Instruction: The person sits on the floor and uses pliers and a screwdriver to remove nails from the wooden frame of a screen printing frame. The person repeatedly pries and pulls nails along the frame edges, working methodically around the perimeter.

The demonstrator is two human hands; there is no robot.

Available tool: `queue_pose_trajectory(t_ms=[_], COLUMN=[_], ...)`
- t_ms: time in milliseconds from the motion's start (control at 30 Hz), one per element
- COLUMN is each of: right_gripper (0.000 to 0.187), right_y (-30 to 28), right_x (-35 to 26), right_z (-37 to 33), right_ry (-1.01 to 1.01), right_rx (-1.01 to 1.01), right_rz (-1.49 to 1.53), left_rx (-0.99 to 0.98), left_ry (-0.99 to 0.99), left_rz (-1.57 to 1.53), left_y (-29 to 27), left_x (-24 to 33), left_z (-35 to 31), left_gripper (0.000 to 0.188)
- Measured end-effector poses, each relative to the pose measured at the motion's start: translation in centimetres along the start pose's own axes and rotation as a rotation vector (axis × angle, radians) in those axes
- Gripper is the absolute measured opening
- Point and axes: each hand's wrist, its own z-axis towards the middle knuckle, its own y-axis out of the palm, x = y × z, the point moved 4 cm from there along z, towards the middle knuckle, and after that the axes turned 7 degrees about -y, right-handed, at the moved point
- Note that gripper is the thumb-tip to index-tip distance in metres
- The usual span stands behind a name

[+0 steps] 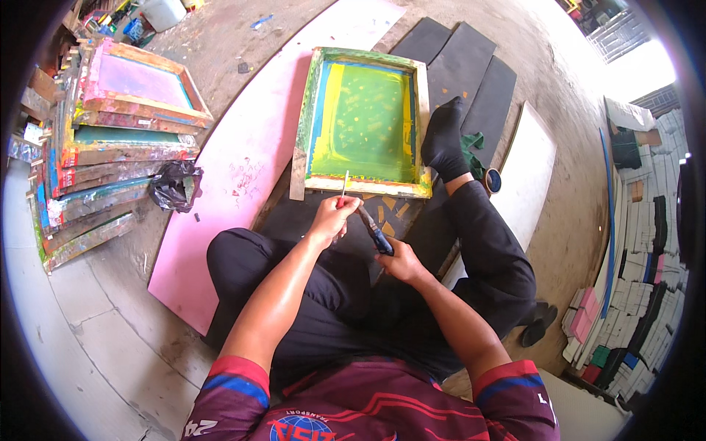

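My left hand [334, 218] is closed round a slim stick-like tool [346, 181] with a pale tip pointing up and a bit of red near the fingers. Its exact kind I cannot make out. In my right hand [401, 261] is a dark-handled tool [378, 237] with a narrow brownish front part, slanting up toward the left fingers. Whether it touches them is unclear. Just beyond both hands lies a wooden-framed printing screen [422, 110], its green mesh smeared with yellow. A wooden strip [297, 176] sits along the frame's left side.
Paint-stained screens [110, 158] are stacked at the left beside a black plastic bag [176, 185]. A pink board [243, 173] and dark boards [467, 62] lie beneath and around the frame. Near my foot [443, 140] are a green cloth [473, 149] and a small round container [493, 181].
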Motion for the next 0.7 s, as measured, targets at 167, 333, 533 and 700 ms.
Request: queue_pose_trajectory(t_ms=[167,333,533,700], right_gripper=[0.03,0.043,0.044,0.025], right_y=[0.4,0.9,1.3,1.0], right_x=[-1.6,-2.6,-3.4,-2.7], right_z=[-0.5,-0.4,-0.3,-0.3], right_ry=[0.072,0.066,0.033,0.035], right_rx=[-0.109,-0.202,-0.219,-0.223], right_rz=[0.169,0.366,0.427,0.422], left_rx=[-0.019,0.102,0.51,0.895], left_ry=[-0.04,-0.016,0.081,0.073], left_rz=[-0.108,-0.052,-0.092,-0.293], left_y=[-0.4,-1.2,-7.4,-15.6], left_x=[0.2,0.3,1.8,3.2], left_z=[-0.5,-0.6,-1.2,-1.0], left_gripper=[0.024,0.023,0.028,0.032])
